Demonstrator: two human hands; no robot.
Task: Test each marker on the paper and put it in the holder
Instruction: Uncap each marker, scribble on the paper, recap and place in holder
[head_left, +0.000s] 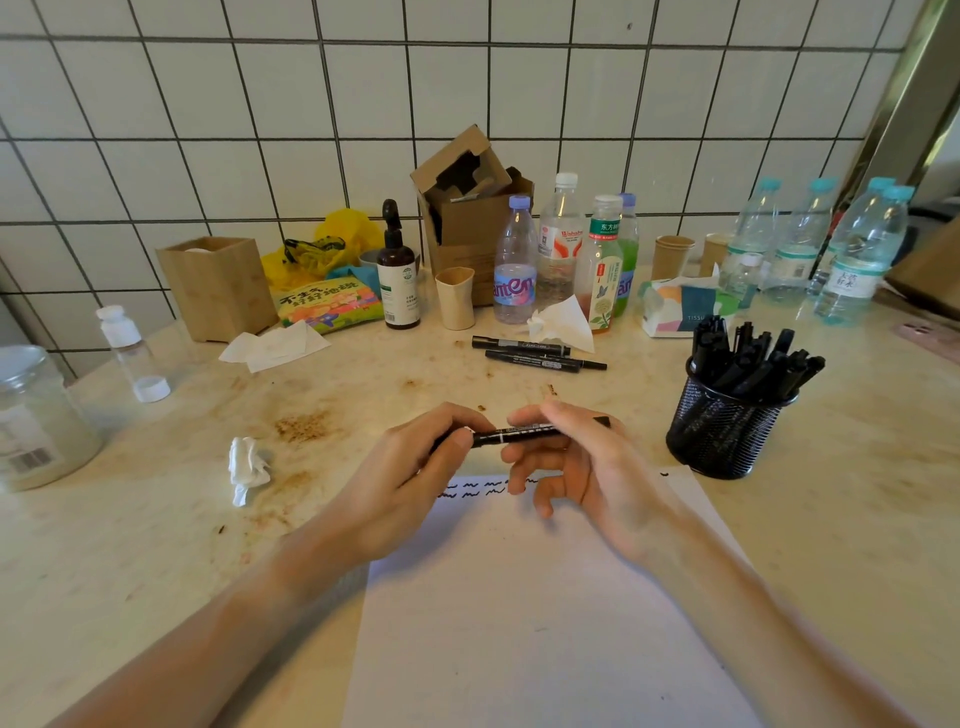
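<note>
Both hands hold one black marker (511, 433) level above the far edge of the white paper (540, 613). My left hand (415, 478) grips its left end, fingers curled round the cap area. My right hand (576, 457) pinches the barrel and covers the right part. Small black squiggles (470, 490) mark the top of the paper. A black mesh holder (722, 431) full of several black markers stands to the right. Two more black markers (535, 353) lie on the counter farther back.
A crumpled tissue (248, 467) lies left of the paper. A glass jar (36, 415) and small clear bottle (130, 353) stand at far left. Bottles, cups, a cardboard box (472, 208), a wooden box (218, 286) and a tissue pack (680, 306) line the tiled wall.
</note>
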